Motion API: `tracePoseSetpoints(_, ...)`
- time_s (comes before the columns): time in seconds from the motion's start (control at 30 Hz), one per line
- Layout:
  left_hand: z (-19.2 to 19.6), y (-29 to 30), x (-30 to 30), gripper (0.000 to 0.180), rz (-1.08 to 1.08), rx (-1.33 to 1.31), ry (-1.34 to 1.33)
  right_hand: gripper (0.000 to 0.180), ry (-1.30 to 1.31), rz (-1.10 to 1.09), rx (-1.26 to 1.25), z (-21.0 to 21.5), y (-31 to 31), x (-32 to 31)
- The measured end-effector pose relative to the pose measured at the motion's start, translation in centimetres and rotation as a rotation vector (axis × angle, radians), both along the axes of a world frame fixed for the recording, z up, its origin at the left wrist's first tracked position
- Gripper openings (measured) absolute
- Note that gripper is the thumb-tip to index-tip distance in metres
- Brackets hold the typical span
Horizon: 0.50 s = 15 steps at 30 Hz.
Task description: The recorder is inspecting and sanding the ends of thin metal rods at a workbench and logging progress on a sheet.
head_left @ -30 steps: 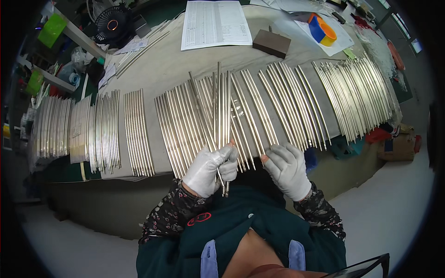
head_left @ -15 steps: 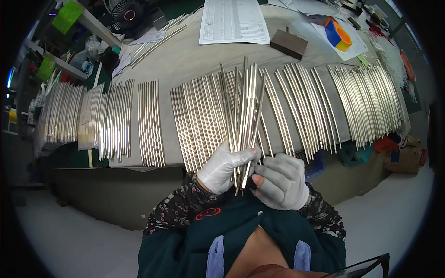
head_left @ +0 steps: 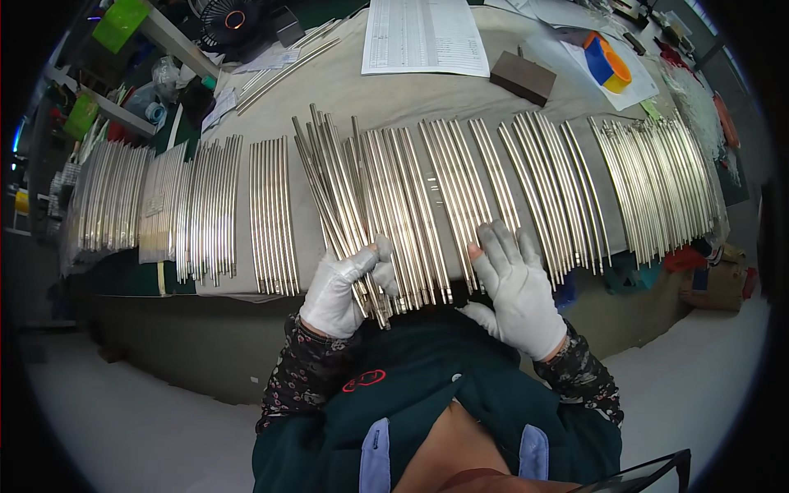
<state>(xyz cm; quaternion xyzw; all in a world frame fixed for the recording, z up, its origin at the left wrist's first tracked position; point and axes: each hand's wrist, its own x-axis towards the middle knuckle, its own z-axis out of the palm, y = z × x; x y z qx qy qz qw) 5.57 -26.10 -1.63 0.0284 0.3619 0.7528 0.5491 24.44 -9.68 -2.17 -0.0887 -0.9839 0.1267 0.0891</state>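
My left hand [head_left: 343, 287], in a white glove, is closed around a bundle of thin metal rods [head_left: 333, 185]. The bundle leans to the upper left above a row of similar metal rods [head_left: 403, 205] lying side by side on the cloth. My right hand [head_left: 518, 292], gloved in white with bare thumb and finger tips, is spread with the palm down. Its fingers rest at the near ends of another group of rods [head_left: 456, 177], and nothing shows in its grasp.
More rod groups lie left [head_left: 269, 214] and right [head_left: 657, 185] along the cloth-covered table [head_left: 320, 90]. Farther back are a printed sheet [head_left: 423, 37], a dark brown block [head_left: 523, 77], a blue and orange tape roll [head_left: 606, 62] and a small black fan [head_left: 234, 23].
My left hand has carried the rod bundle to the left, away from my right hand. My right hand has moved slightly right and forward, and its curled fingers have spread.
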Motion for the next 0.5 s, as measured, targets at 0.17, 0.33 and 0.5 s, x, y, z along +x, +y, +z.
tracePoseSetpoints(0.17, 1.1, 0.9, 1.1, 0.045, 0.042, -0.133, 0.053, 0.072, -0.012, 0.070, -0.042, 0.3, -1.0, -1.4)
tracePoseSetpoints(0.33, 1.1, 1.4, 1.1, 0.048, 0.025, -0.157, -0.034, 0.067, 0.051, 0.092, -0.061, 0.2, -0.6, -0.8)
tracePoseSetpoints(0.5, 0.4, 1.5, 1.5, 0.034, 0.007, -0.099, -0.016, 0.038, 0.162, -0.027, 0.170, -0.4, 0.2, -0.2)
